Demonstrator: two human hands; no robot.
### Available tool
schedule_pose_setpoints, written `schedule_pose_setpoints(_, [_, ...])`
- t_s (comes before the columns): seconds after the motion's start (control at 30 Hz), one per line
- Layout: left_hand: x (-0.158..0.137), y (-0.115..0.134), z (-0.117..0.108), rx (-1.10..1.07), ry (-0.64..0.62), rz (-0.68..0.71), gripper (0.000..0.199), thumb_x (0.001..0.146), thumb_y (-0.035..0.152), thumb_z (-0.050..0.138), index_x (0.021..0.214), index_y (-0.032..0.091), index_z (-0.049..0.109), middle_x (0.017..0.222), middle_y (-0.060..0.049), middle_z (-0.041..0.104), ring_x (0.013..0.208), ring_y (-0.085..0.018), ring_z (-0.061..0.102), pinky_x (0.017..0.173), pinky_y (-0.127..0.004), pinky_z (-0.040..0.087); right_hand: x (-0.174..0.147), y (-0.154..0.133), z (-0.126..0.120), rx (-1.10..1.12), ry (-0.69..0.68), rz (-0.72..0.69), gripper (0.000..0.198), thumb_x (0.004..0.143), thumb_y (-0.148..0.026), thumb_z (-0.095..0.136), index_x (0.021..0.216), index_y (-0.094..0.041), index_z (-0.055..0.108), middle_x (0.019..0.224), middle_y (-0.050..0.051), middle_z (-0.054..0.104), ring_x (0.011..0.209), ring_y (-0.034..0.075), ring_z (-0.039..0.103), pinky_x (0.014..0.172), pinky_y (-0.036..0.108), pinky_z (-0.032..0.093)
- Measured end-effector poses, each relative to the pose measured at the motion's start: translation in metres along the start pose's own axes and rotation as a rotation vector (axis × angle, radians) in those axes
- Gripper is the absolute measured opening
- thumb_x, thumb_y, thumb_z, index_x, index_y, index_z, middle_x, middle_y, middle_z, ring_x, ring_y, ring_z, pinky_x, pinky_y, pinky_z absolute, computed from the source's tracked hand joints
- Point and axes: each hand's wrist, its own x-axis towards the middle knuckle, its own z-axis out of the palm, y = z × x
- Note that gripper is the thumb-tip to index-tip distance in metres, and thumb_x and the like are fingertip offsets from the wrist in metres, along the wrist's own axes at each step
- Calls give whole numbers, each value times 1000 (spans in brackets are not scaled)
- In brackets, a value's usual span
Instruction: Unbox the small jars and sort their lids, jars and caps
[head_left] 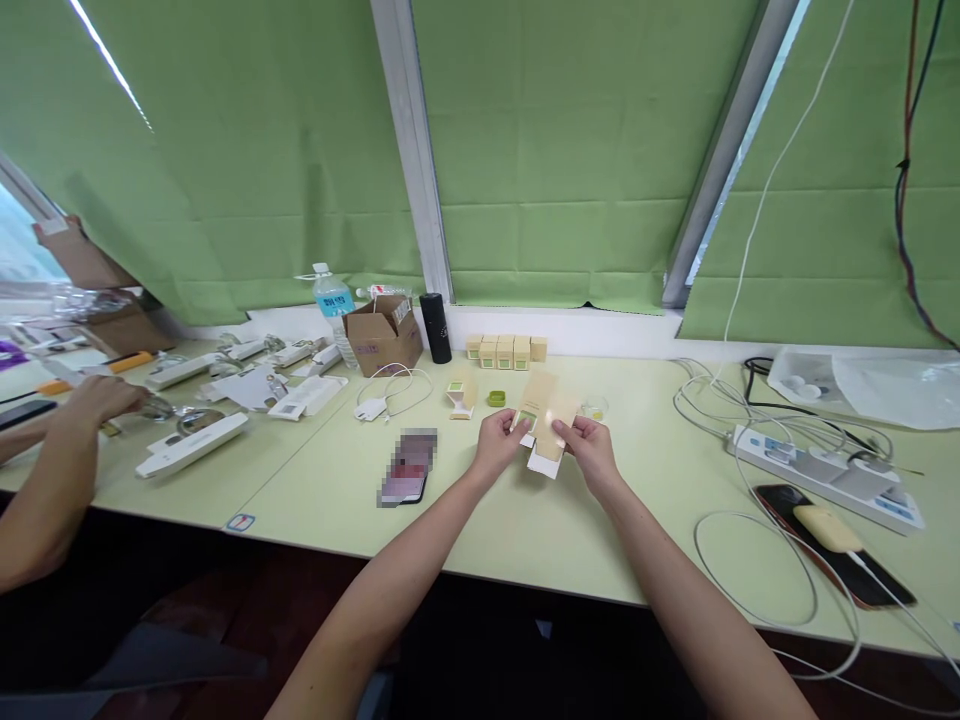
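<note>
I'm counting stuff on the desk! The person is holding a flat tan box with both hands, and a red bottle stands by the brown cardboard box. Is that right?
Almost. The bottle beside the brown cardboard box is black, not red, as the head view shows. The rest holds: the left hand and right hand both grip the flat tan box above the desk.

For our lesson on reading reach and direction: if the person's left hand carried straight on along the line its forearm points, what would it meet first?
The left hand points up-right, already on the flat beige carton. Beyond it, probably the small clear dish, though depth is unclear.
</note>
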Motion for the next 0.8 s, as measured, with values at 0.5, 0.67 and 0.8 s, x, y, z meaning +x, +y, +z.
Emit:
schedule_pose_setpoints(0.5, [85, 24, -107, 943, 476, -172, 26, 88, 28, 61, 110, 18, 70, 112, -12, 76, 105, -27, 70, 85, -32, 51, -2, -3, -3, -70, 144, -81, 55, 71, -65, 77, 103, -21, 68, 85, 8, 78, 67, 18, 65, 53, 27, 44])
schedule_pose_setpoints(0.67, [114, 18, -113, 1072, 408, -328, 24, 85, 26, 64, 107, 18, 71, 115, -16, 75, 112, -31, 69, 86, -34, 52, 0, 0, -4, -78, 148, -93, 54, 73, -64, 75, 104, -21, 67, 84, 8, 78, 65, 17, 63, 52, 26, 43])
schedule_pose_setpoints(0.8, [121, 9, -116, 1181, 349, -428, 27, 77, 22, 71, 104, 16, 71, 114, -21, 74, 112, -36, 70, 85, -38, 53, 0, 1, -5, -93, 141, -93, 53, 74, -63, 74, 105, -21, 67, 84, 8, 78, 65, 16, 62, 52, 27, 43])
